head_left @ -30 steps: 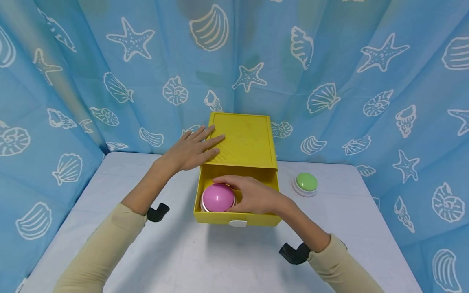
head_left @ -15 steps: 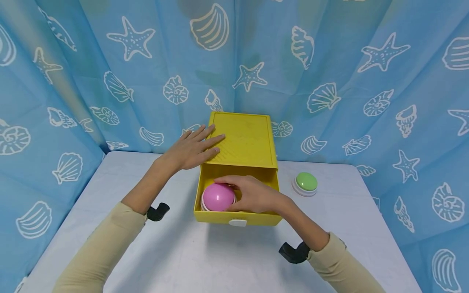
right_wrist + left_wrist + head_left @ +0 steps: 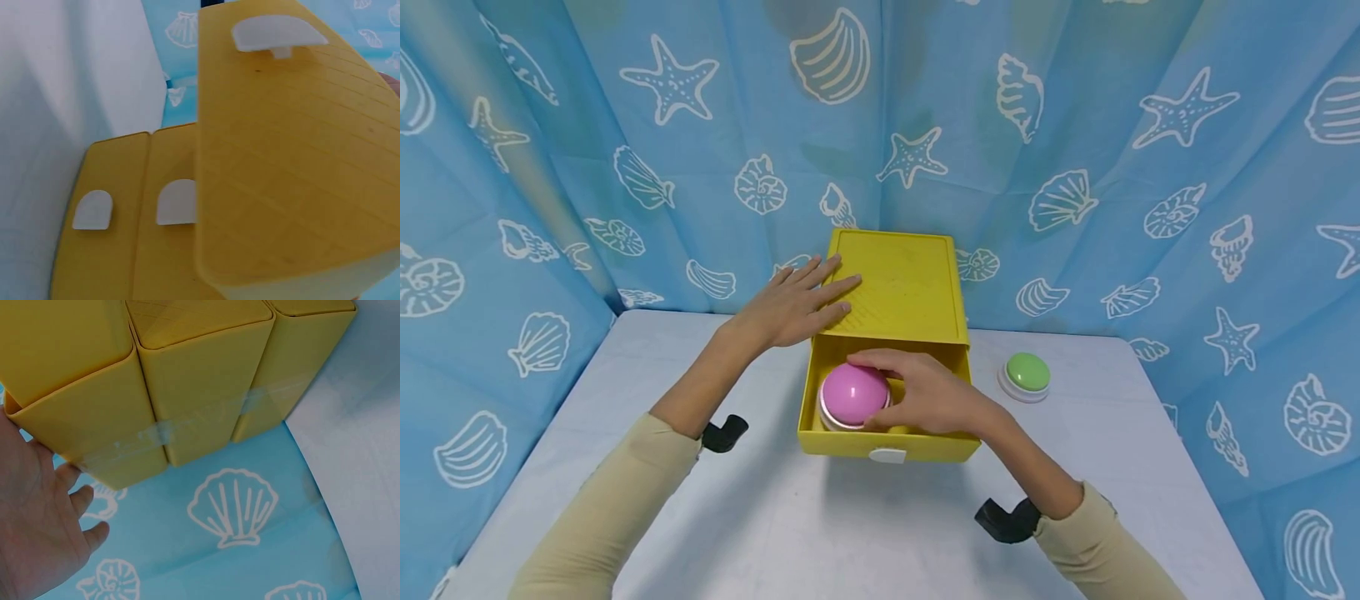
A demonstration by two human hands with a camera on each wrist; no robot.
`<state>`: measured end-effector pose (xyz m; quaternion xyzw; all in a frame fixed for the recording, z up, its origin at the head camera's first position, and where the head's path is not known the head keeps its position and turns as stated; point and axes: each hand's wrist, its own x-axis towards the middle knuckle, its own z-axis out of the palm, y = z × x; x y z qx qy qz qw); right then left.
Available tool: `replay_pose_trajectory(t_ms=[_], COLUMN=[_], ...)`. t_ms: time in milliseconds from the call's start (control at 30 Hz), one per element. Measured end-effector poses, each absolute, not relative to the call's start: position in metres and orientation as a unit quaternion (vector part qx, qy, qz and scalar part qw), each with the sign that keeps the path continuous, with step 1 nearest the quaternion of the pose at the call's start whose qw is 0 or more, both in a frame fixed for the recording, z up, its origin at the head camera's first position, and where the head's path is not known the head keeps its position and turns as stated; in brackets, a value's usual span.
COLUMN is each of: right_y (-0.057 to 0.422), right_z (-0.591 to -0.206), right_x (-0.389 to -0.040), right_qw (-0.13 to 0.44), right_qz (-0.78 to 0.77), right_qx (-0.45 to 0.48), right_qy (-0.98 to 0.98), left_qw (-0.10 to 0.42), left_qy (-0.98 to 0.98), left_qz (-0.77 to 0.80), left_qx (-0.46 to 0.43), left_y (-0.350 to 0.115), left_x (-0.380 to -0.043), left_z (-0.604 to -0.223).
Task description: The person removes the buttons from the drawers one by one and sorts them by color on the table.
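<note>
A yellow drawer unit (image 3: 898, 283) stands at the back of the table, its top drawer (image 3: 932, 450) pulled out. Inside that drawer, my right hand (image 3: 934, 398) grips a pink dome-shaped push button (image 3: 855, 393) with a white base, thumb and fingers around its right side. The drawer front hides nearly all of this hand in the right wrist view. My left hand (image 3: 786, 308) rests at the left edge of the unit's top with its fingers straight and spread. In the left wrist view the left palm (image 3: 37, 519) lies beside the unit's side wall.
A green push button (image 3: 1027, 372) with a white base sits on the table right of the unit. Lower drawers (image 3: 103, 256) with white handles are shut beneath the pulled-out one. A blue shell-patterned curtain (image 3: 910, 100) hangs around the white table (image 3: 760, 517).
My right hand has shifted slightly right and up with the pink push button, away from the drawer's left front corner. My left hand has stayed still.
</note>
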<state>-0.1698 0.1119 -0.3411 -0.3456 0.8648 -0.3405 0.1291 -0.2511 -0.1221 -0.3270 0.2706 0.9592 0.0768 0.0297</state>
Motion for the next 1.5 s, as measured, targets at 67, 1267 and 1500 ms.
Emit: replay_pose_trajectory(t_ms=[67, 1267, 1500], right_y=[0.115, 0.248, 0.279], right_z=[-0.339, -0.283, -0.298], right_x=[-0.17, -0.164, -0.171], right_qw=[0.12, 0.048, 0.028], right_qz=[-0.341, -0.412, -0.392], right_qx=[-0.35, -0.245, -0.197], right_qy=[0.864, 0.876, 0.898], left_qw=[0.031, 0.041, 0.035], left_qy=[0.959, 0.953, 0.953], left_qz=[0.076, 0.093, 0.097], left_qx=[0.27, 0.286, 0.284], left_y=[-0.122, -0.124, -0.124], left_x=[-0.251, -0.252, -0.251], left_z=[-0.327, -0.326, -0.326])
